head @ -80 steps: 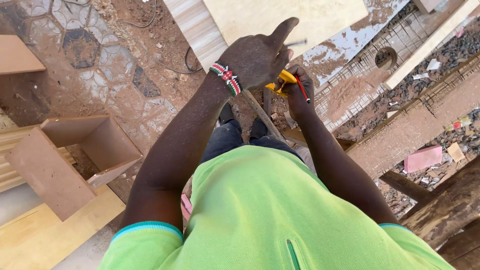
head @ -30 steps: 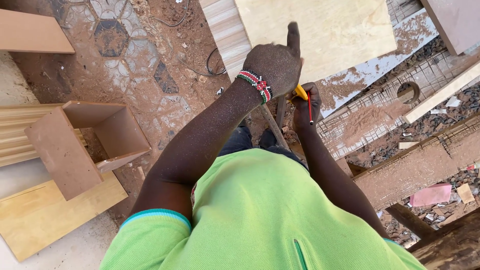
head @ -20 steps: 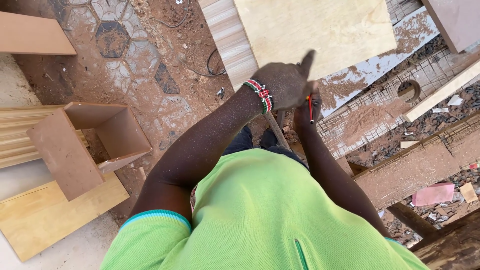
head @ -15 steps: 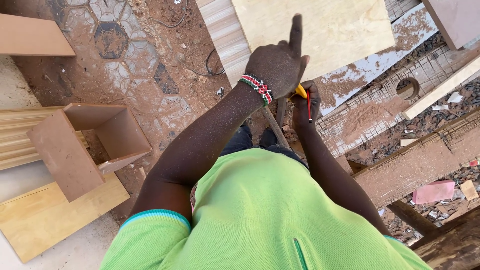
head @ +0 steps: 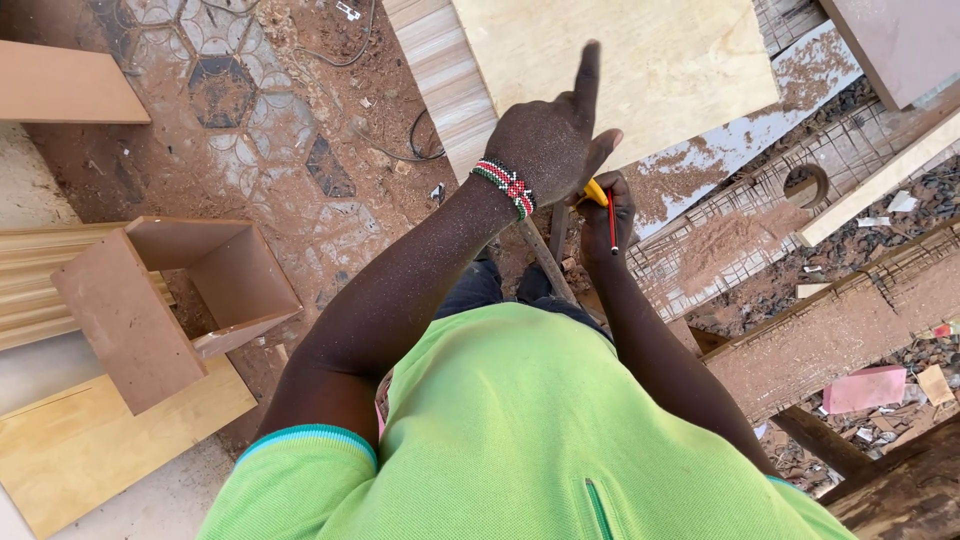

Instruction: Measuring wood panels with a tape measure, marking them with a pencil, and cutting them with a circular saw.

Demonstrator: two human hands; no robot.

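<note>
My left hand (head: 545,140), with a beaded bracelet (head: 505,187) at the wrist, is raised in front of me with its back to the camera. Its index finger points up and the thumb sticks out to the right; the palm is hidden. Just below it, my right hand (head: 612,222) grips a red pencil (head: 612,220) and a small yellow tool (head: 596,192). Beyond both hands lies a pale plywood sheet (head: 620,60). A thin wooden strip (head: 545,262) runs down under my hands towards my legs.
An open brown wooden box (head: 175,300) lies on its side at the left on pale boards (head: 90,450). Another board (head: 60,85) is at top left. Sawdust covers a metal mesh (head: 730,240) and a wooden beam (head: 830,330) at right. Cables (head: 415,150) lie on the dirt.
My left index finger was folded down, then straightened up, and now points up. The hand has shifted slightly. My right hand keeps the pencil and yellow tool in place.
</note>
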